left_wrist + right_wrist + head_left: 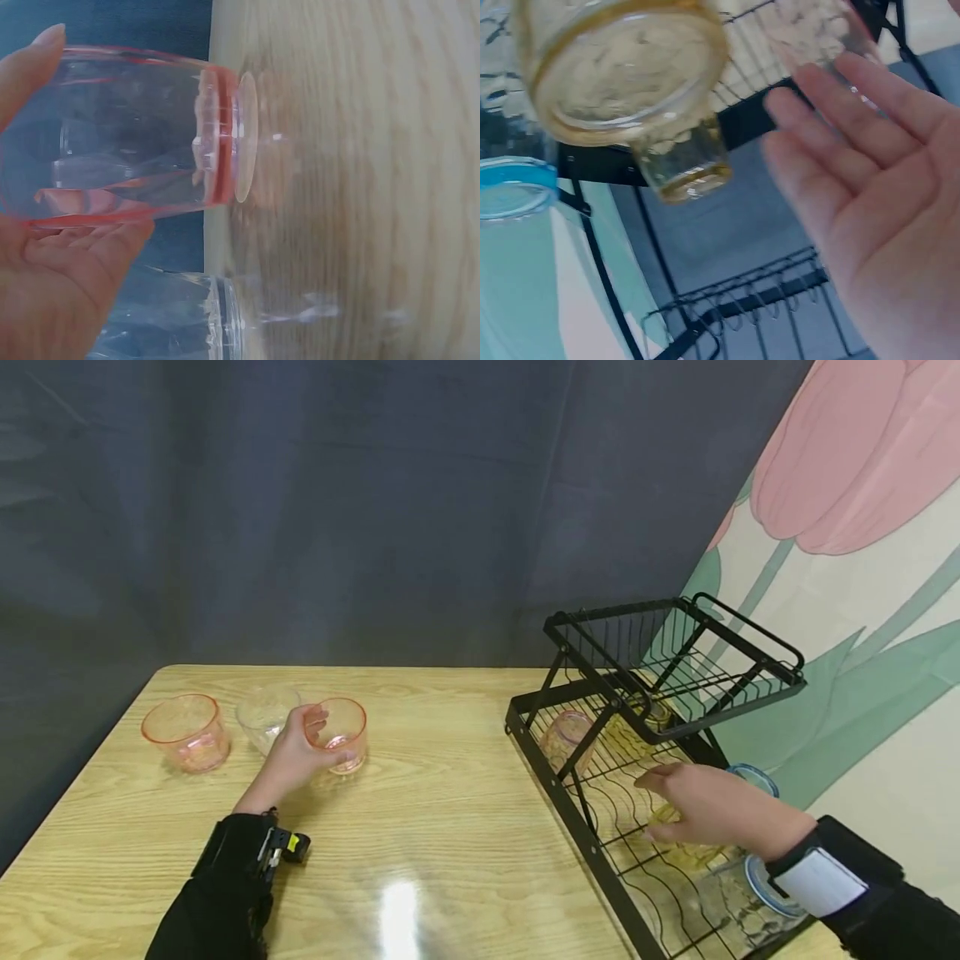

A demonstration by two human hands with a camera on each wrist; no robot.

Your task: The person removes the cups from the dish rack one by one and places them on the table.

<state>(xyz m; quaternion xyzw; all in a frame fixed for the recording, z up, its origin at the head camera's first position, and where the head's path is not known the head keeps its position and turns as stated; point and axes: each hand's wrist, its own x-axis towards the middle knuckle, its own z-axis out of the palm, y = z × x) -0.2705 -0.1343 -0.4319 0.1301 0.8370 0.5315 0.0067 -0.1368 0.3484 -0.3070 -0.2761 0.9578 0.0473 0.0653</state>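
Note:
My left hand (291, 753) grips a clear drinking glass with a pink rim (347, 739), thumb on one side and fingers on the other. In the left wrist view the glass (142, 127) is upright relative to the table, its base right at the wood surface. My right hand (708, 803) hovers over the lower tier of a black dish rack (558, 793), fingers extended. Beside it is a yellow glass (686, 857), partly hidden by the hand. In the right wrist view the palm and fingers (877, 172) show nothing held, with the yellow glass (630, 75) apart from them.
Left of my left hand stand a clear glass (258, 714) and another pink-rimmed glass (191, 739). The rack also holds a pink glass (564, 739), more yellow glassware (628, 735) and blue-rimmed glasses (774, 893). Its upper basket (675, 731) overhangs the far end. A dark curtain (360, 527) hangs behind.

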